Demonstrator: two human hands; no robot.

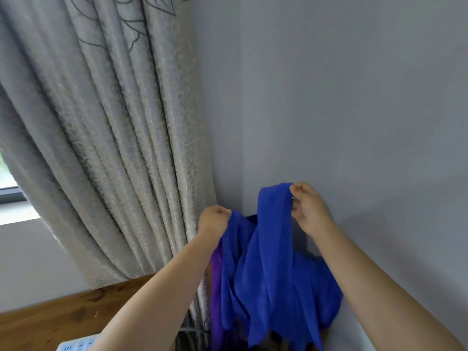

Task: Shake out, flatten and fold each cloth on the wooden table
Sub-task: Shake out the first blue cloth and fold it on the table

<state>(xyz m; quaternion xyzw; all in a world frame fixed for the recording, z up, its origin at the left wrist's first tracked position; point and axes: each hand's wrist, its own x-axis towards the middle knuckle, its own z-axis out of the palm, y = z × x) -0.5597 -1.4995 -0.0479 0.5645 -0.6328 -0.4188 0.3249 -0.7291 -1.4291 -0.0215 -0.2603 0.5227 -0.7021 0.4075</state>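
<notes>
Since both hands pinch the blue cloth (pixel 266 262) up high, left hand (pixel 212 221) and right hand (pixel 307 209) apart, it hangs ready for shaking out over the counter (pixel 63 315)

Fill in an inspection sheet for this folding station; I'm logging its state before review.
Surface: wooden table, only its left part in view.
Job's things: blue cloth held up bunched, unfolded; purple cloth hanging behind it.
Clutter: power strip at the table's near edge.
Hands: left hand and right hand each grip the blue cloth's top.
Cables: nothing seen.
Surroundings: patterned curtain, grey wall, window at left.
</notes>
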